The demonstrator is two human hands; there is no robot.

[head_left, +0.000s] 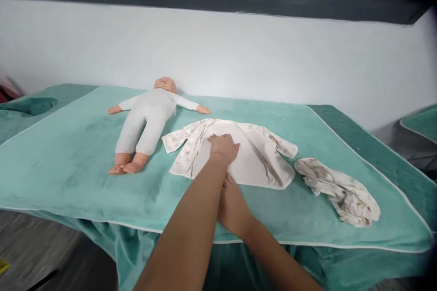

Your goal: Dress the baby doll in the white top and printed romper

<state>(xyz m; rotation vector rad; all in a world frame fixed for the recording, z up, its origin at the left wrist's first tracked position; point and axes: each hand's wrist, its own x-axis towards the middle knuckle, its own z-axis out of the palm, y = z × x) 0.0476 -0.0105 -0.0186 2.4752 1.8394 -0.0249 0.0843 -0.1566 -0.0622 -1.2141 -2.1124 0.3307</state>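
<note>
Shirt [251, 161] lies spread on the mat [80, 159]. Our left hand [223, 148] is over it, right hand [235, 207] by our left forearm; we can't tell either grip. Likely light, limp; best held by its edges.

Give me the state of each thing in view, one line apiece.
Doll: lying flat, arms spread.
Long-sleeved garment: laid out, opened.
Cloth bundle: crumpled.
Green cover: spread out.
Left hand: over the garment, grip unclear.
Right hand: close by the left forearm, fingers partly hidden.
</note>
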